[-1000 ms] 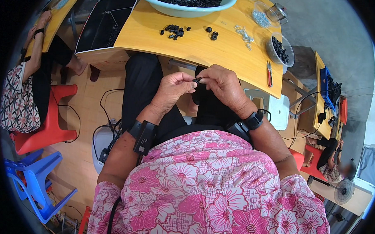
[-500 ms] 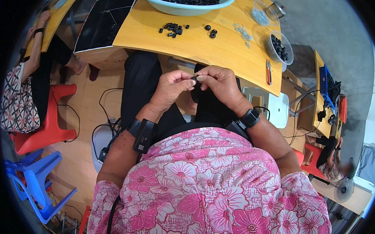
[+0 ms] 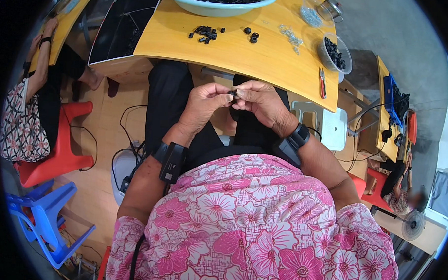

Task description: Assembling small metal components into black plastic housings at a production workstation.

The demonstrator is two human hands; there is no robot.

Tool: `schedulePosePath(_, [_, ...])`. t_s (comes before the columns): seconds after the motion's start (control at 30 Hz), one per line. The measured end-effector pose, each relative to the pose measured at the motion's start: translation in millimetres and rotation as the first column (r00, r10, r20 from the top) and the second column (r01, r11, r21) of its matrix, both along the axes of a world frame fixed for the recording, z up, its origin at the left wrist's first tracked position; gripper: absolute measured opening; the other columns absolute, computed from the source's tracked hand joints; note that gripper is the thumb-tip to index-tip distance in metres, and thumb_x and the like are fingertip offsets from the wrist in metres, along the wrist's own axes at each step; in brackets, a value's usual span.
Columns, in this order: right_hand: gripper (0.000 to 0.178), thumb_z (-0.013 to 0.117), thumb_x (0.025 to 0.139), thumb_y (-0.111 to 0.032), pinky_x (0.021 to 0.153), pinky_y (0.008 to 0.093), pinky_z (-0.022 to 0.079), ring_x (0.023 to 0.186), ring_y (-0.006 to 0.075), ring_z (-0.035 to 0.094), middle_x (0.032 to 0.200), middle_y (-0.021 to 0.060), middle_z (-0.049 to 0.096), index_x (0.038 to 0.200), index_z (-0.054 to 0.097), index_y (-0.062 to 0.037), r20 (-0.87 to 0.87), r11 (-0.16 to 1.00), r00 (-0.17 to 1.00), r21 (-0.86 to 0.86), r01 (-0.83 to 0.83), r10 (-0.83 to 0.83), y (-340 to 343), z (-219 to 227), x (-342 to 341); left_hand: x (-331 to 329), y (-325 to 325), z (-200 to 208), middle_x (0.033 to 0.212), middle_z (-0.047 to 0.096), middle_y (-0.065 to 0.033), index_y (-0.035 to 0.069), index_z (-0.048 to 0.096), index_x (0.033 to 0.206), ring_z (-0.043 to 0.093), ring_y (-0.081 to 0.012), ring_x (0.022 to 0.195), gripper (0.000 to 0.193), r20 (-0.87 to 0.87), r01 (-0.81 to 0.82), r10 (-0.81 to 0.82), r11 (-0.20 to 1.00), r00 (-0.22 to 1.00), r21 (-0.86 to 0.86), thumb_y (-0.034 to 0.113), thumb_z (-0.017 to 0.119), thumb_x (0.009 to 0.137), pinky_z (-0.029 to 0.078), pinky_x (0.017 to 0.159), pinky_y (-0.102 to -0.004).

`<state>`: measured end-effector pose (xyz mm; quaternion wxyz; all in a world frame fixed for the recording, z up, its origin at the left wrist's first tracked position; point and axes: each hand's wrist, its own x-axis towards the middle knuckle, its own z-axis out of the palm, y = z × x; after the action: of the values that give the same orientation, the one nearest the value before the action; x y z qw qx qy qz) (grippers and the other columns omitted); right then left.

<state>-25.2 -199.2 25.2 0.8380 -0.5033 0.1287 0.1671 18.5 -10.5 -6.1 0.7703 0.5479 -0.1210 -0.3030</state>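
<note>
Above my lap, just short of the table's front edge, both hands meet at a small round black part (image 3: 233, 95). My left hand (image 3: 206, 105) pinches it between thumb and fingertips. My right hand (image 3: 263, 103) closes thumb and fingers on its other side. The fingertips cover much of the part, so its exact kind does not show. On the yellow table (image 3: 180, 20) ahead lie a cluster of small black cylindrical pieces (image 3: 206, 34) and several rounder black pieces (image 3: 253, 36). To their right is a scatter of small see-through pieces (image 3: 292, 38).
A pale green basin (image 3: 224, 11) heaped with black pieces stands at the table's far side. Right of it are a tub of see-through pieces (image 3: 310, 17), a bowl of black parts (image 3: 334, 54), a metal cup (image 3: 330, 9) and a red-handled tool (image 3: 322, 83). Other people sit left and right.
My right fingers have shifted around the black part and curled lower, baring more of it. My left hand keeps its pinch almost unmoved. The table pieces lie as before.
</note>
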Motion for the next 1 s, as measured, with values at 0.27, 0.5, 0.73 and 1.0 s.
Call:
schedulePosePath(0.27, [0.015, 0.062, 0.089, -0.011, 0.079, 0.0318, 0.056, 0.076, 0.0124, 0.063, 0.09, 0.0058, 0.064, 0.1, 0.061, -0.0008, -0.103, 0.981, 0.986, 0.16, -0.11, 0.128, -8, 1, 0, -1, 1, 2, 0.085, 0.064, -0.0008, 0.001, 0.066, 0.095, 0.056, -0.0065, 0.079, 0.011, 0.039, 0.011, -0.012, 0.999, 0.999, 0.036, 0.006, 0.065, 0.085, 0.045, 0.073, -0.0208])
schedulePosePath(0.5, [0.016, 0.063, 0.089, -0.012, 0.077, 0.0319, 0.057, 0.076, 0.0107, 0.062, 0.09, 0.0039, 0.063, 0.1, 0.06, -0.0022, -0.082, 0.98, 0.98, 0.092, -0.174, 0.182, -11, 2, 0, -2, 3, 3, 0.084, 0.064, 0.0002, 0.001, 0.067, 0.094, 0.055, -0.0059, 0.079, 0.012, 0.057, 0.048, -0.053, 0.995, 0.997, 0.088, 0.007, 0.066, 0.084, 0.044, 0.072, -0.0205])
schedulePosePath(0.73, [0.017, 0.065, 0.088, -0.015, 0.08, 0.0345, 0.055, 0.079, 0.0114, 0.062, 0.089, 0.0025, 0.063, 0.1, 0.06, -0.0042, -0.096, 0.96, 0.971, 0.199, -0.198, 0.22, -12, -4, 2, -4, 2, 11, 0.084, 0.063, -0.0001, 0.0, 0.068, 0.093, 0.055, -0.0073, 0.079, 0.011, 0.096, 0.032, -0.045, 0.992, 0.994, 0.125, 0.006, 0.067, 0.083, 0.044, 0.073, -0.0219])
schedulePosePath(1.0, [0.022, 0.061, 0.09, -0.018, 0.079, 0.0342, 0.056, 0.081, 0.0121, 0.064, 0.094, 0.0052, 0.066, 0.105, 0.061, -0.0014, -0.121, 0.928, 0.935, 0.221, -0.301, 0.332, -17, -7, 3, -3, 3, 8, 0.084, 0.059, -0.0021, -0.001, 0.068, 0.093, 0.054, -0.0105, 0.079, 0.012, 0.248, 0.012, -0.038, 0.994, 0.968, 0.107, 0.003, 0.066, 0.082, 0.043, 0.074, -0.0232])
